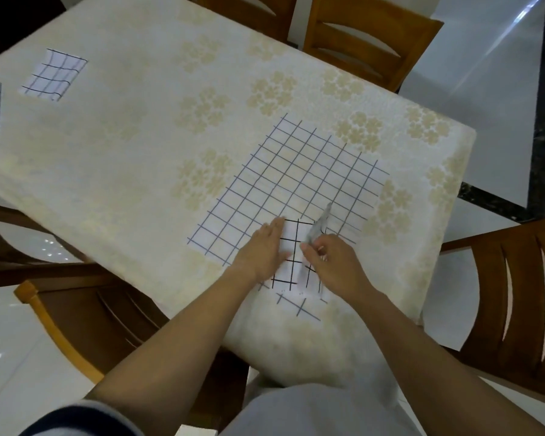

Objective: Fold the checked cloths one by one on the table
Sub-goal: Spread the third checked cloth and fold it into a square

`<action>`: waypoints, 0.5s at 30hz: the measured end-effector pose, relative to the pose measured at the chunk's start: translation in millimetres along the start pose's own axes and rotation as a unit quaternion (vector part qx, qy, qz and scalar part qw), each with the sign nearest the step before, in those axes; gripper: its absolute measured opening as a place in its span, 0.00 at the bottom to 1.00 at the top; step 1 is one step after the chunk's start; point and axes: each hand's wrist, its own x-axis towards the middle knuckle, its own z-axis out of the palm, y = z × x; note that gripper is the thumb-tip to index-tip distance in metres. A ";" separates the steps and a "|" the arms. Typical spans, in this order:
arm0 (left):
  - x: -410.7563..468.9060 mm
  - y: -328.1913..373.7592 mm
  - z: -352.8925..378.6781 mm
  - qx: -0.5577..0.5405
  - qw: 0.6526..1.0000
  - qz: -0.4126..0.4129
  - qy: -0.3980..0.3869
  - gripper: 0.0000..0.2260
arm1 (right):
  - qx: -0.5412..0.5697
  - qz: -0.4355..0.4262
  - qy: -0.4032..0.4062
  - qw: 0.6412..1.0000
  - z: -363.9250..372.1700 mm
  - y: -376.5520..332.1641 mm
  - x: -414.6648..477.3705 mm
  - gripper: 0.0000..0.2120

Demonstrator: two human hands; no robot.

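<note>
Past your sleeve (85,415), left hand (261,250) flat, pins small checked cloth (291,243); right hand (331,262) pinches its raised flap (320,225). Mid-fold. Next: lay flap over, match edges.

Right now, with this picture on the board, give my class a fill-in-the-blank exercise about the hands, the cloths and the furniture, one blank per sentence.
1. The flat hand resting on the folded cloth is the person's ___ one.
2. The raised flap is pinched by the ___ hand.
3. At the far left of the table lie ___ folded checked cloths.
4. The chairs round it are made of ___.

Missing words: left; right; two; wood.
</note>
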 end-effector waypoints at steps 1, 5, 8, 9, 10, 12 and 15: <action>-3.2 -9.4 -1.2 -0.014 1.000 -0.013 0.015 0.32 | 0.008 -0.009 -0.022 1.000 6.4 -2.8 1.0 0.12; -12.1 -23.3 -9.9 -0.041 0.995 -0.058 0.070 0.27 | 0.011 -0.013 -0.056 0.998 23.6 4.3 0.0 0.15; -7.2 -16.6 -12.5 -0.065 0.991 -0.032 0.111 0.23 | -0.020 0.030 -0.024 0.999 26.1 17.5 -1.4 0.13; -2.3 -13.0 -11.2 -0.060 0.993 -0.012 0.103 0.22 | -0.026 0.061 -0.013 0.998 26.5 22.0 -0.7 0.14; 4.0 -9.6 -9.0 -0.044 0.995 0.010 0.086 0.23 | -0.025 0.098 -0.003 0.995 26.8 25.9 0.1 0.17; 20.0 -4.7 -2.1 0.006 0.998 0.045 0.051 0.25 | -0.006 0.163 0.012 0.987 28.3 32.6 3.8 0.21; 43.2 4.7 -1.6 0.045 0.998 0.039 0.022 0.28 | 0.029 0.216 0.004 0.976 29.5 37.0 12.5 0.20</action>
